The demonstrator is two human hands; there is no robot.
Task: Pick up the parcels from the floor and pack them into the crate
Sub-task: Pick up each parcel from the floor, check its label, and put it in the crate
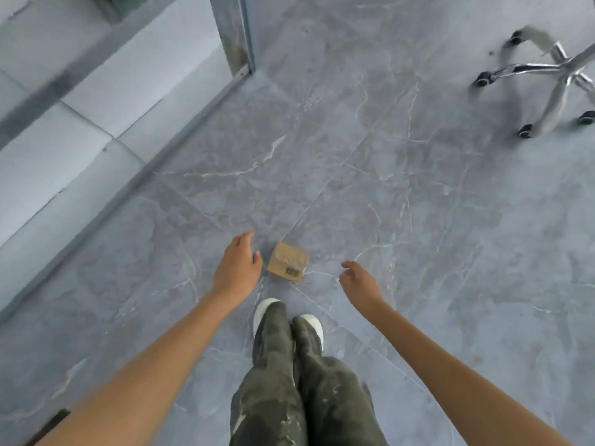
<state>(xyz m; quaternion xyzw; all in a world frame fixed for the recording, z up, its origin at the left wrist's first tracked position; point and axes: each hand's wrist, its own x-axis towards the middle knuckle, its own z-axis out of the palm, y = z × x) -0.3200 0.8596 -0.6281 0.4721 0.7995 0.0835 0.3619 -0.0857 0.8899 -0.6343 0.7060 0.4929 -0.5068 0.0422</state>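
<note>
Left hand, right hand flank parcel.

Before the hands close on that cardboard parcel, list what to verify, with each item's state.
1. The parcel lies on the floor, nothing on it: ok.
2. The left hand open, close beside it: ok.
3. The right hand open, farther off on the other side: ok.
4. The chair base well away from the parcel: ok.
5. The crate in view: not ok, none visible.
6. Parcel's weight: cannot tell.
</note>
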